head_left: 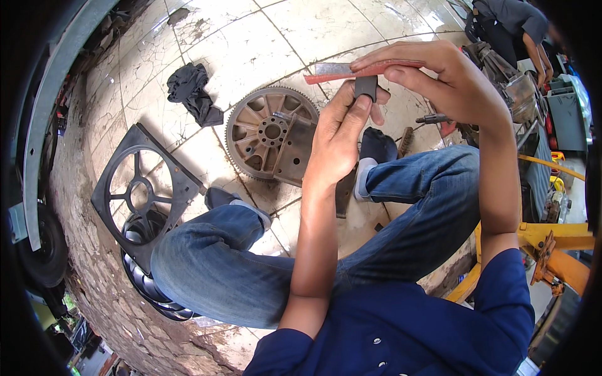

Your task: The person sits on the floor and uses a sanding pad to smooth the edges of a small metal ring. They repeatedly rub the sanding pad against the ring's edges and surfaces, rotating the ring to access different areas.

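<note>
In front of me, above the tiled floor, my left hand (338,135) is closed, with thumb and fingers pinching a small dark grey block (365,87). My right hand (442,81) grips a flat strip (327,78) with a red edge and a grey upper face, fingers over it and thumb below. The strip lies across the top of the block and seems to touch it; its exact kind I cannot make out. Below the hands, on the floor between my feet, lie a rusty toothed flywheel (258,130) and a brown metal plate (300,141) overlapping its right side.
A crumpled black cloth (190,88) lies beyond the flywheel. At left, a black fan shroud (113,195) leans over a black fan (147,285) by my knee. A yellow metal frame (539,235) stands at right. Another person (514,22) bends over at the far right.
</note>
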Available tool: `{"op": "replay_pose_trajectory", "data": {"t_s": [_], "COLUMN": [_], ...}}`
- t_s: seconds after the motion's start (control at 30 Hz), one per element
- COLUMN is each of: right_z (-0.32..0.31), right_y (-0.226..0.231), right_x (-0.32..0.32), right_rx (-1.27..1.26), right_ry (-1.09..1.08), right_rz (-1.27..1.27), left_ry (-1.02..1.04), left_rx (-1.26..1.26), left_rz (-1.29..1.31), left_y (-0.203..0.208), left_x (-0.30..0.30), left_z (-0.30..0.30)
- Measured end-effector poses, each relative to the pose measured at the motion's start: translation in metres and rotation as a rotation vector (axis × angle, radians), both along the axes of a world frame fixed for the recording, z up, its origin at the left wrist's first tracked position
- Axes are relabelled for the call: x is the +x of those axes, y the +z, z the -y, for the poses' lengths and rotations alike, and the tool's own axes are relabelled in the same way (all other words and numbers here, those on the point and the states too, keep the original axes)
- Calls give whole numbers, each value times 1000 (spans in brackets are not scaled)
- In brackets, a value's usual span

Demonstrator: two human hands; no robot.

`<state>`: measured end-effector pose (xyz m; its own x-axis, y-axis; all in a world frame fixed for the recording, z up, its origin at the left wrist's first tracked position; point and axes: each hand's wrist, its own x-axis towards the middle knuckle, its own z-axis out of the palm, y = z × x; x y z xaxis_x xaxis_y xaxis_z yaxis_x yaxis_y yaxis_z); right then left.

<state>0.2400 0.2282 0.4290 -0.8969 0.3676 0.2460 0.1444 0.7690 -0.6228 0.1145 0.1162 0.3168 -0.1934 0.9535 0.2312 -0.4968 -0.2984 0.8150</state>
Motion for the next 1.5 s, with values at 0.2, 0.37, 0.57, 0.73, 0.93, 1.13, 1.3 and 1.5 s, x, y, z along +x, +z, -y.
{"op": "replay_pose_trajectory", "data": {"t_s": [0.2, 0.37, 0.57, 0.73, 0.93, 1.13, 1.3, 1.5], "right_z": [6, 6, -3, 3, 8, 0, -1, 7], "right_y": [7, 6, 3, 7, 8, 0, -1, 5], "right_x": [-2, -1, 1, -1, -3, 0, 0, -4], "right_rx": [16, -1, 163, 91, 45, 245, 240, 116], "right_ry": [87, 23, 34, 94, 112, 21, 20, 86], "right_rz": [-11, 26, 78, 5, 46, 61, 44, -13], "left_ry": [50, 45, 101, 112, 82, 55, 9, 4], "left_rx": [-46, -60, -3, -43, -98, -32, 45, 16], "left_rz": [-139, -131, -76, -105, -196, -55, 37, 51], "left_y": [1, 2, -2, -4, -4, 0, -5, -5], "left_x": [-1, 0, 4, 2, -3, 1, 1, 2], "left_z": [3, 2, -3, -2, 2, 0, -3, 0]}}
